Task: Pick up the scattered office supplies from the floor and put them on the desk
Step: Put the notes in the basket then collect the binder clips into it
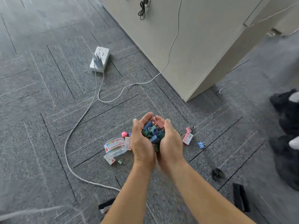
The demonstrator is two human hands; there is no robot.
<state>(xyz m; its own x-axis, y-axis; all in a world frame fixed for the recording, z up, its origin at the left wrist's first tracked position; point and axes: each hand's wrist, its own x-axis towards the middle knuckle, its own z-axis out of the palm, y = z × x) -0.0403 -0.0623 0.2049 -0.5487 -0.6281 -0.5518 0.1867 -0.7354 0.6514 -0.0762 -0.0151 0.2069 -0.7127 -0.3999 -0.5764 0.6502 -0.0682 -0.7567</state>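
Snugly, binder clips [152, 135] inside cupped grip [141, 141].

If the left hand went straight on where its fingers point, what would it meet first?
Probably the white cable on the carpet, then the desk panel; depth is unclear. The left hand cups binder clips.
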